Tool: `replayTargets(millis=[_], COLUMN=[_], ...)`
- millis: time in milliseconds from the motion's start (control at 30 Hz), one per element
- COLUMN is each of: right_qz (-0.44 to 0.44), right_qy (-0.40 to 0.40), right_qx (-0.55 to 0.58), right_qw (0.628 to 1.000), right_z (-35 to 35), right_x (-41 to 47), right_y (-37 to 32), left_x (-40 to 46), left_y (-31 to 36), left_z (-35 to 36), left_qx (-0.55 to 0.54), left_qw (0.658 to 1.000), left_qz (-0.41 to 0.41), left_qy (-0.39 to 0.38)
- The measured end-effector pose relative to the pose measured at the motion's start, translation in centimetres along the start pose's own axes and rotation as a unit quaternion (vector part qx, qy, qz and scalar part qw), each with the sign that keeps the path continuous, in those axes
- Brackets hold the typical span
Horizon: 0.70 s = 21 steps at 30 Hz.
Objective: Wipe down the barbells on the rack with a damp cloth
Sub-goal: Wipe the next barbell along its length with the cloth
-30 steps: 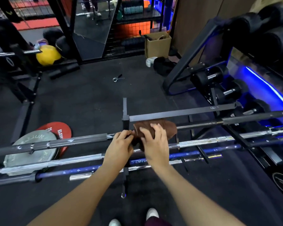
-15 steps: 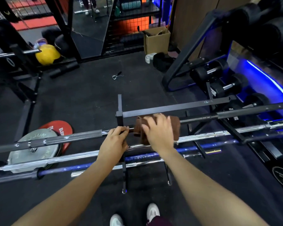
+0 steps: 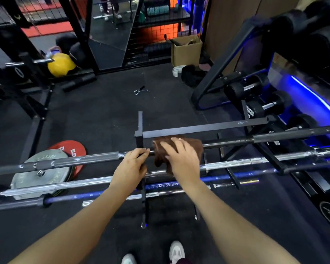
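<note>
On rack: left hand [image 3: 131, 166] grips top barbell [image 3: 74, 161]; right hand [image 3: 181, 160] presses brown cloth [image 3: 196, 147], fingers flat.

Both bare forearms reach forward, nearly parallel. The left hand [image 3: 131, 165] is curled, knuckles up, fingertips tucked over at the front. Just beside it, the right hand [image 3: 180, 159] lies palm down with fingers spread and fairly straight; its thumb seems tucked underneath, though it is hidden.

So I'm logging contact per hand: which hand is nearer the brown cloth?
Right. The right hand lies flat on the brown cloth, pressing it to the top barbell; the left hand grips that bar just beside it.
</note>
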State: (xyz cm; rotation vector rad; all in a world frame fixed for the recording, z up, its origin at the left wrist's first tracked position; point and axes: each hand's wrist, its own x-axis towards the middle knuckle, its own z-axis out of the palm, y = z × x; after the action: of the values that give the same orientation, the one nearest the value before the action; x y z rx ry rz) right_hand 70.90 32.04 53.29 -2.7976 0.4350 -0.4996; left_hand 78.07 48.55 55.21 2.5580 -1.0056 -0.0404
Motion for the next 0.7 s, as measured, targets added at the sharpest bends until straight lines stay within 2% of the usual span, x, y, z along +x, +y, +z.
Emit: replayTargets(millis=[133, 300, 400, 533, 600, 700], right_qz=[0.074, 0.066, 0.047, 0.162, 0.192, 0.173], right_qy=[-0.021, -0.113, -0.111, -0.016, -0.040, -0.088], right_qx=[-0.012, 0.003, -0.024, -0.028, -0.027, -0.036], right_qw=[0.997, 0.991, 0.992, 0.986, 0.980, 0.980], right_z=[0.2, -0.3, -0.8, -0.5, -0.5, -0.2], right_x=[0.2, 2.1, 1.8, 0.5, 0.6, 0.8], right_y=[-1.1, -6.1, -4.7, -4.1, -6.5, -10.3], left_x=[0.0, -0.4, -1.3, -1.6, -1.6, -1.6], left_y=[0.1, -1.0, -3.4, -6.3, -7.4, -8.7], left_z=[0.0, -0.8, -2.2, -3.6, -4.1, -4.6], left_qx=[-0.021, -0.052, -0.053, -0.039, -0.025, -0.008], left_qw=[1.000, 0.998, 0.997, 0.997, 0.999, 0.999], left_qz=[0.009, -0.009, -0.013, -0.015, -0.030, -0.046], left_qy=[-0.008, 0.021, 0.053, 0.064, 0.037, 0.000])
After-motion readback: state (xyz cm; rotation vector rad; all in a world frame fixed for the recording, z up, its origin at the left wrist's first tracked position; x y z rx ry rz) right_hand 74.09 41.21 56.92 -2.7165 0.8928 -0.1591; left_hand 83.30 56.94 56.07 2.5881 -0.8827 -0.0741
